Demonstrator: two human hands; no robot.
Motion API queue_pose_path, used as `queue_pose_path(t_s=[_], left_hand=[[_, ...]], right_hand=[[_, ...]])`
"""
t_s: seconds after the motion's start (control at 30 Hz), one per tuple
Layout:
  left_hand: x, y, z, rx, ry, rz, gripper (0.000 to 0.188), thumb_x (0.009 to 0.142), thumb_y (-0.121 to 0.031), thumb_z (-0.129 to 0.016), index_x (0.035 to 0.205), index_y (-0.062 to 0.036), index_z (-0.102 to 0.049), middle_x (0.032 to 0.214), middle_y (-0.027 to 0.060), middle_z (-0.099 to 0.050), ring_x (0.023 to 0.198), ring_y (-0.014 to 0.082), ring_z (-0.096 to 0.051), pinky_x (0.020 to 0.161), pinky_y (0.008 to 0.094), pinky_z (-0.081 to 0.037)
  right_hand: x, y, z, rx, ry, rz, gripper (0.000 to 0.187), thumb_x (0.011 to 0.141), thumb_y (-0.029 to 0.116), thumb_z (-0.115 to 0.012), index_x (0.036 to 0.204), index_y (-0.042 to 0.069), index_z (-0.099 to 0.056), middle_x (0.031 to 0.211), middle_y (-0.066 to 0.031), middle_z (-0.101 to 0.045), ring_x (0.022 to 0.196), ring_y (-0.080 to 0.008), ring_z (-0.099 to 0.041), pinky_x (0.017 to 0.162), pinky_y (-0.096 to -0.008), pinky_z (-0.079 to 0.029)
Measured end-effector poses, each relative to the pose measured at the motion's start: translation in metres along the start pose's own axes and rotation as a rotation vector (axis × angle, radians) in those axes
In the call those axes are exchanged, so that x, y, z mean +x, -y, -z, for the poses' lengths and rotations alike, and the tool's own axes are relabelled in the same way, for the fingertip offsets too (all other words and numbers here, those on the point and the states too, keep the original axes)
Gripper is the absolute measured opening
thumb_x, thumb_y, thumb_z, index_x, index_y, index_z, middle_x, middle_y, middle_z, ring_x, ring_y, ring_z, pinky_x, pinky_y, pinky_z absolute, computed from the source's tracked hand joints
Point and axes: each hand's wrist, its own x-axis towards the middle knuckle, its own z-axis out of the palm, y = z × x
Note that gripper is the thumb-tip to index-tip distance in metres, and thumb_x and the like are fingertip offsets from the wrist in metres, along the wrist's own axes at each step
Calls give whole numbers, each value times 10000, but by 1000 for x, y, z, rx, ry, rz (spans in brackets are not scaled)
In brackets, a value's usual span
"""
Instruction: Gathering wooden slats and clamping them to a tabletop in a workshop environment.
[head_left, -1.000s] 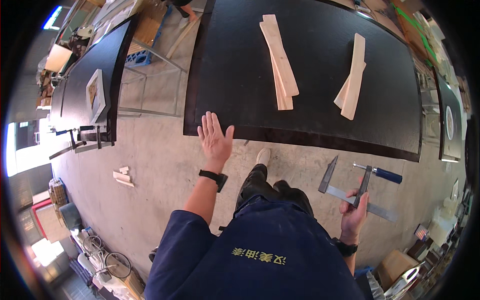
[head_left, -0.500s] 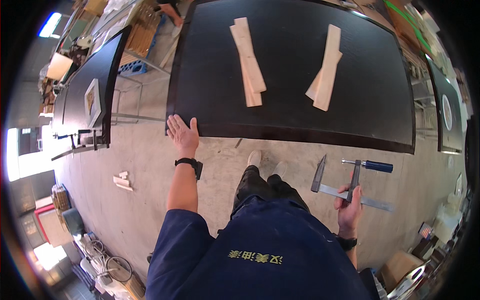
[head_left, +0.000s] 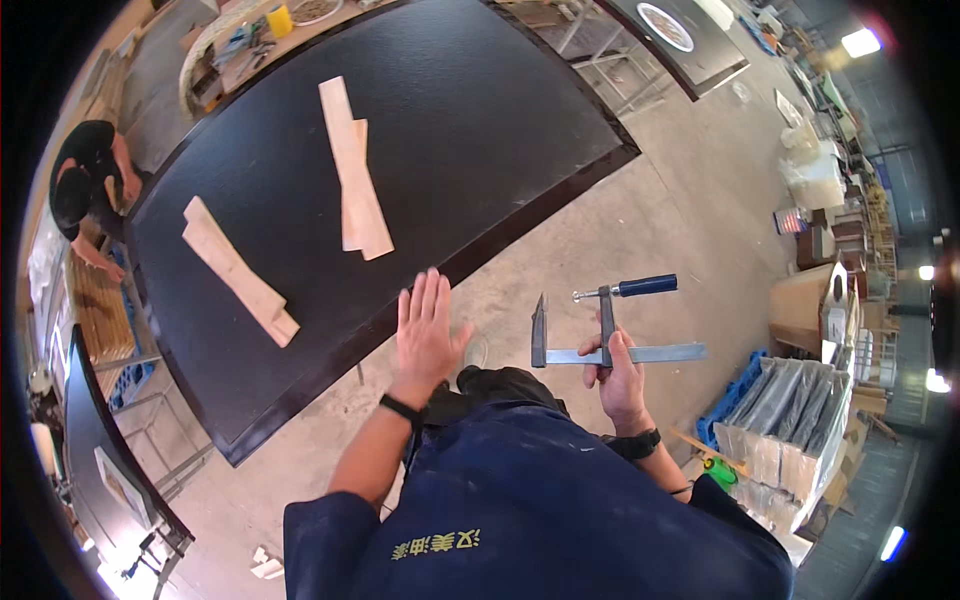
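Right of centre in my feed, my right hand [head_left: 622, 385] grips the bar clamp [head_left: 606, 325] near its middle, probably for balance, while my flat, empty left hand [head_left: 427, 335] is at the black table's [head_left: 470, 150] edge, perhaps for support.

That tabletop [head_left: 450, 130] over there is black, the wooden strips [head_left: 362, 205] pale beige; the clamp [head_left: 606, 318] is grey with a dark blue handle [head_left: 648, 286], the shirt [head_left: 540, 500] navy with yellow lettering [head_left: 437, 545].

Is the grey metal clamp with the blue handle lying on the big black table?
No, the person's right hand holds the grey metal clamp in the air, beside the big black table.
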Motion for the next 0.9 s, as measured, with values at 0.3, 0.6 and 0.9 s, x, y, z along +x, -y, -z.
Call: queue_pose_path(t_s=[0.3, 0.6, 0.9], left_hand=[[102, -18, -70, 205, 99, 61, 851, 898, -361, -689, 1569, -21, -291, 1666, 139, -220, 1551, 296, -173, 1252, 498, -149], [173, -84, -111, 281, 35, 115, 866, 867, -353, -709, 1569, -46, -305, 1666, 132, -236, 1546, 299, -192, 1242, 519, -145], [354, -167, -188, 279, 89, -186, 850, 874, -334, -702, 1572, -61, -300, 1655, 126, -260, 1535, 292, -224, 1234, 500, -182]], right_hand=[[24, -8, 69, 50, -138, 29, 522, 1090, 394, -427, 1429, 1, -480, 876, -100, -664, 536, -97, -523, 482, -229, -423], [94, 39, 202, -59, -41, 56, 551, 1069, 431, -459, 1390, -15, -498, 871, -94, -671, 542, -85, -523, 478, -223, -411], [126, 60, 254, 15, -135, 47, 468, 1068, 387, -475, 1302, -12, -538, 870, -97, -689, 537, -85, -537, 466, -219, -407]])
